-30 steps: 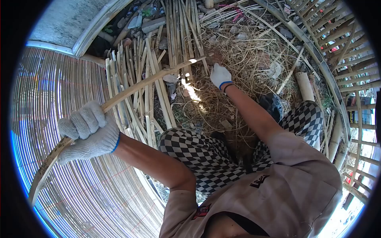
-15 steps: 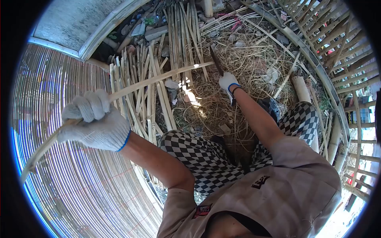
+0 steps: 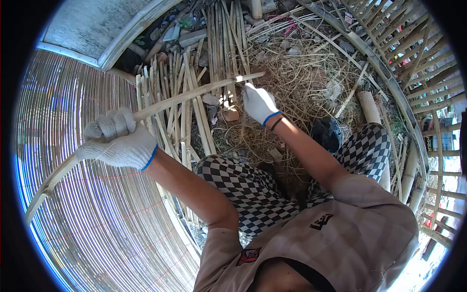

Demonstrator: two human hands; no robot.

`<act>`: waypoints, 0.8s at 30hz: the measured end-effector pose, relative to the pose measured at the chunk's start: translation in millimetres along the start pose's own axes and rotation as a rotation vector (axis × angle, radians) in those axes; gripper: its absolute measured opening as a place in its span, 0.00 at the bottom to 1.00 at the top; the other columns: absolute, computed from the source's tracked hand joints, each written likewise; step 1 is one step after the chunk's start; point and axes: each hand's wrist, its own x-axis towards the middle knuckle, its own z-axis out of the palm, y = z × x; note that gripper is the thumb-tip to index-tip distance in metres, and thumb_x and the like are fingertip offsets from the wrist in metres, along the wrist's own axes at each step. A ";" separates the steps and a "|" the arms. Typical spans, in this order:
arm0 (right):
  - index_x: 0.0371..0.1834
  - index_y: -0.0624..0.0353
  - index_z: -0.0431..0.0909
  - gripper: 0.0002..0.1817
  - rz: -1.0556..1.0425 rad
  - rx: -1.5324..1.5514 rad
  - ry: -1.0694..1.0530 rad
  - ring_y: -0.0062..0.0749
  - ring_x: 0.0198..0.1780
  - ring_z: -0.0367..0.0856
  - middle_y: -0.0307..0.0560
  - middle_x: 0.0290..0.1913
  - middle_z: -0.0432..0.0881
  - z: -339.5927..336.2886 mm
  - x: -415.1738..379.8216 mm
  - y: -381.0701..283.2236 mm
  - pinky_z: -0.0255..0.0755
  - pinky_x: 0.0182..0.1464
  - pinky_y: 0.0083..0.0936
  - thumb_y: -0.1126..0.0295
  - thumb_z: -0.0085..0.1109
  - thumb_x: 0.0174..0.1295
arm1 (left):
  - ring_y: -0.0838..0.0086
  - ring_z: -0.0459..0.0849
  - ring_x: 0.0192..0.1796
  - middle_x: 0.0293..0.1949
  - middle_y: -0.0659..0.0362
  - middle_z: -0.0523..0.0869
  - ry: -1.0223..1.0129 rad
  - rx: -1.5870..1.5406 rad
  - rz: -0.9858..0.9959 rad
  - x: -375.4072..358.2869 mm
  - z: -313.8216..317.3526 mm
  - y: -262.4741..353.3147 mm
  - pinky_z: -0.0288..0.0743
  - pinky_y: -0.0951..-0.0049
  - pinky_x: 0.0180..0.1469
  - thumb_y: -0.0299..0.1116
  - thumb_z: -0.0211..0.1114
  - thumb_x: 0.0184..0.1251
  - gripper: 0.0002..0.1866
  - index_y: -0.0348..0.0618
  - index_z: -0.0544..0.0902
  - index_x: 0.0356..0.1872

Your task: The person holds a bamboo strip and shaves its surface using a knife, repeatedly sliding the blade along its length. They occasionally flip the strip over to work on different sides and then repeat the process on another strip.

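A long, slightly curved bamboo strip (image 3: pixel 187 95) runs from the far left edge to the middle of the view. My left hand (image 3: pixel 116 138), in a white knitted glove with a blue cuff, is wrapped round it. My right hand (image 3: pixel 259 103), gloved the same way, is closed just below the strip's far end. The knife that showed in it earlier cannot be made out now; its blade is hidden or blurred near the strip.
Split bamboo strips (image 3: pixel 224 41) lie beyond the strip, with thin shavings (image 3: pixel 301 73) on the ground. A slatted bamboo screen (image 3: pixel 63 97) stands at left, a bamboo lattice (image 3: pixel 433 97) at right. A cut bamboo piece (image 3: pixel 368 108) lies near my right knee.
My right hand has moved left and slightly down, close to the strip's end, and the dark blade no longer shows. My left hand still grips the strip, shifted slightly.
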 end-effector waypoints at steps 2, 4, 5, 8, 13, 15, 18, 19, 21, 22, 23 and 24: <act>0.46 0.56 0.81 0.11 0.051 -0.020 -0.112 0.59 0.38 0.88 0.61 0.34 0.87 35.5 25.5 66.9 0.81 0.42 0.52 0.64 0.54 0.69 | 0.85 0.49 0.13 0.12 0.72 0.55 0.025 0.013 -0.001 0.6 -5.4 1.6 0.46 0.77 0.11 0.73 0.41 0.78 0.34 0.58 0.61 0.19; 0.45 0.58 0.81 0.11 0.067 -0.124 -0.112 0.59 0.38 0.88 0.60 0.33 0.87 20.5 26.5 56.8 0.81 0.41 0.51 0.64 0.54 0.69 | 0.86 0.49 0.12 0.12 0.72 0.55 -0.022 -0.035 -0.013 5.3 -12.3 0.4 0.47 0.77 0.10 0.73 0.41 0.77 0.34 0.59 0.59 0.18; 0.45 0.59 0.81 0.12 0.053 -0.101 -0.079 0.60 0.38 0.87 0.61 0.32 0.87 13.9 23.6 42.8 0.81 0.41 0.52 0.64 0.53 0.70 | 0.86 0.49 0.12 0.12 0.72 0.55 -0.027 -0.043 -0.008 8.8 -11.1 -1.5 0.46 0.77 0.10 0.73 0.41 0.77 0.34 0.59 0.59 0.18; 0.44 0.61 0.79 0.14 -0.004 -0.028 -0.014 0.62 0.38 0.87 0.64 0.32 0.86 22.3 5.4 41.0 0.81 0.41 0.54 0.61 0.52 0.71 | 0.86 0.48 0.12 0.11 0.72 0.55 -0.044 -0.065 -0.027 8.9 -19.1 0.1 0.46 0.77 0.10 0.73 0.38 0.78 0.34 0.59 0.57 0.18; 0.54 0.63 0.83 0.18 0.523 -0.190 -0.280 0.57 0.53 0.88 0.62 0.51 0.89 66.5 31.3 148.9 0.83 0.55 0.46 0.63 0.54 0.70 | 0.85 0.49 0.13 0.12 0.72 0.53 -0.097 -0.088 -0.021 13.5 -36.8 -3.5 0.45 0.77 0.11 0.73 0.36 0.78 0.34 0.59 0.57 0.19; 0.55 0.65 0.83 0.19 0.510 -0.298 -0.462 0.54 0.53 0.88 0.61 0.52 0.88 55.0 38.8 166.0 0.83 0.54 0.43 0.63 0.54 0.72 | 0.85 0.48 0.13 0.13 0.71 0.53 -0.164 -0.154 -0.039 13.0 -43.8 -5.1 0.44 0.77 0.12 0.74 0.35 0.77 0.34 0.58 0.58 0.19; 0.56 0.64 0.85 0.20 0.573 -0.264 -0.495 0.53 0.57 0.87 0.61 0.56 0.87 48.3 54.8 161.1 0.82 0.58 0.42 0.63 0.55 0.70 | 0.83 0.53 0.16 0.15 0.70 0.56 -0.078 -0.095 -0.061 12.0 -44.9 -4.9 0.49 0.76 0.16 0.75 0.34 0.77 0.34 0.58 0.60 0.23; 0.57 0.64 0.86 0.20 0.610 -0.216 -0.472 0.53 0.59 0.87 0.61 0.58 0.87 49.6 60.7 158.0 0.81 0.60 0.43 0.63 0.56 0.69 | 0.82 0.54 0.17 0.16 0.70 0.57 -0.040 -0.087 -0.048 13.3 -47.0 -6.5 0.51 0.76 0.18 0.75 0.36 0.77 0.34 0.57 0.63 0.24; 0.53 0.64 0.85 0.19 0.426 -0.201 -0.351 0.56 0.55 0.88 0.63 0.52 0.88 42.2 62.3 135.2 0.82 0.57 0.46 0.63 0.55 0.69 | 0.81 0.58 0.19 0.19 0.69 0.60 0.042 -0.063 -0.036 8.9 -39.0 -12.2 0.56 0.76 0.20 0.75 0.39 0.76 0.33 0.56 0.68 0.27; 0.51 0.65 0.85 0.18 0.339 -0.190 -0.303 0.57 0.53 0.88 0.63 0.50 0.89 40.9 54.4 120.6 0.82 0.56 0.48 0.63 0.54 0.70 | 0.81 0.59 0.20 0.19 0.69 0.61 0.073 -0.024 0.001 6.9 -34.2 -16.3 0.57 0.75 0.22 0.74 0.40 0.76 0.33 0.55 0.70 0.29; 0.50 0.65 0.85 0.18 0.254 -0.175 -0.257 0.58 0.51 0.89 0.64 0.47 0.89 39.2 43.9 102.5 0.82 0.55 0.49 0.62 0.54 0.70 | 0.80 0.59 0.20 0.20 0.69 0.61 0.101 0.019 0.035 7.3 -25.2 -19.9 0.58 0.75 0.23 0.74 0.41 0.76 0.33 0.54 0.72 0.31; 0.47 0.63 0.83 0.16 0.133 -0.086 -0.179 0.59 0.46 0.88 0.64 0.41 0.88 30.8 30.3 75.3 0.82 0.50 0.51 0.61 0.52 0.72 | 0.80 0.60 0.21 0.21 0.69 0.62 0.126 0.064 0.071 7.2 -17.2 -21.5 0.59 0.75 0.24 0.74 0.42 0.76 0.33 0.54 0.74 0.33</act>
